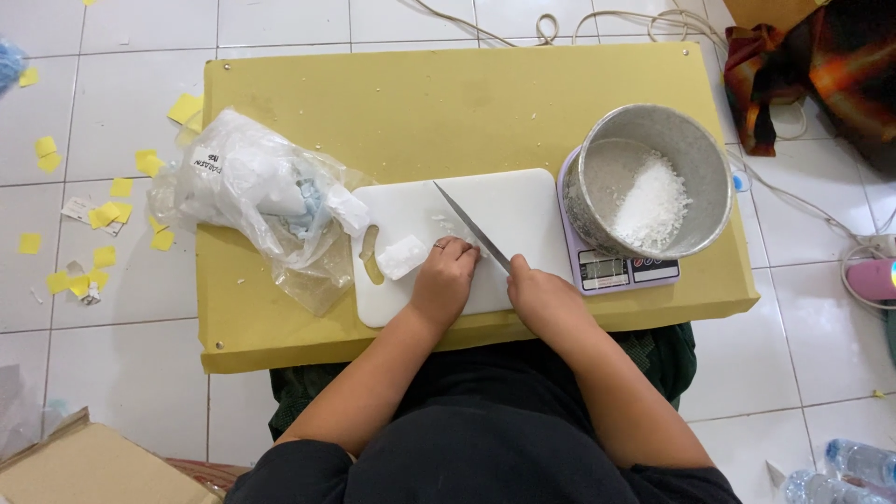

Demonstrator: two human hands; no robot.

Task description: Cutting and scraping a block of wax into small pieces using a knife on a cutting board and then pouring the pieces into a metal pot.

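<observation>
Grip noted first: our right hand point(539, 297) is clenched round the handle of a knife point(471, 227), the blade slanting up and to the left across the white cutting board point(509, 201). Our left hand point(444, 278) is curled, fingers down, pressing on small white pieces under the blade; whether it actually grasps one, we cannot tell. A larger white chunk point(402, 256) lies on the board just beside that hand, near the board's handle slot. The board rests on a yellow counter point(420, 103). To its right, touching its edge, a scale point(621, 271) carries a metal pot point(649, 182) with white flakes inside. To its left lies a crumpled plastic bag point(257, 201).
</observation>
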